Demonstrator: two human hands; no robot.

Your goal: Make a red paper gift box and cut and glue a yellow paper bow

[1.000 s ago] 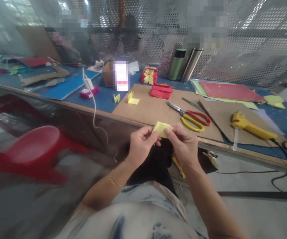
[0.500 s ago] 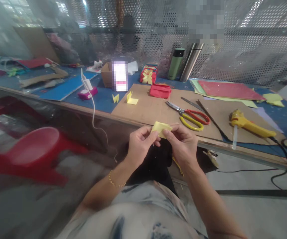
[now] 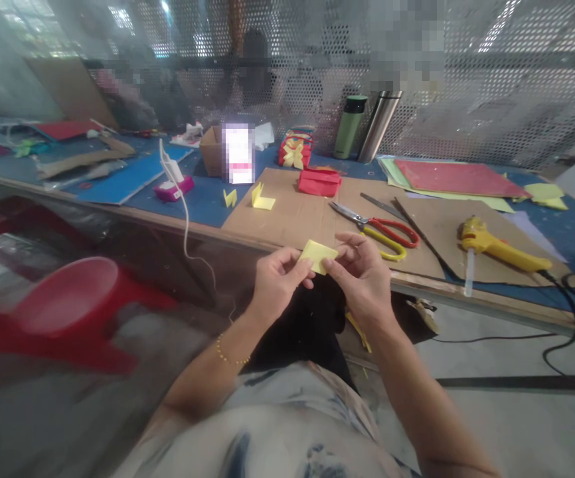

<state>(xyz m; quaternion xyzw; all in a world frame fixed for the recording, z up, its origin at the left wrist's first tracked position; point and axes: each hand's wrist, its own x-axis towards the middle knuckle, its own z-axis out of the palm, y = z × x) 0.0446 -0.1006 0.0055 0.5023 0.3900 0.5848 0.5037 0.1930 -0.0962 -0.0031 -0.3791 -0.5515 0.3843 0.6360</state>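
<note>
A small folded piece of yellow paper (image 3: 318, 253) is held between my two hands, just in front of the table edge. My left hand (image 3: 278, 279) pinches its left side between thumb and fingers. On the right side, my right hand (image 3: 364, 279) grips it with the thumb on top, the other fingers partly raised behind. Beyond them on the cardboard sheet (image 3: 287, 222) lie scissors (image 3: 374, 222) with one red and one yellow handle. Another folded yellow paper (image 3: 262, 199) stands at the sheet's left, with a smaller one (image 3: 230, 198) beside it. A red folded piece (image 3: 319, 181) lies farther back.
A yellow glue gun (image 3: 504, 252) with its black cord lies at the right. Behind stand a green bottle (image 3: 350, 129), a steel flask (image 3: 380, 126) and a red box with a yellow bow (image 3: 295, 151). A white cable (image 3: 186, 226) hangs over the edge; a red stool (image 3: 68, 295) is left.
The fingers of my right hand have lifted and spread a little behind the yellow paper. Both hands still hold it, slightly farther left in view.
</note>
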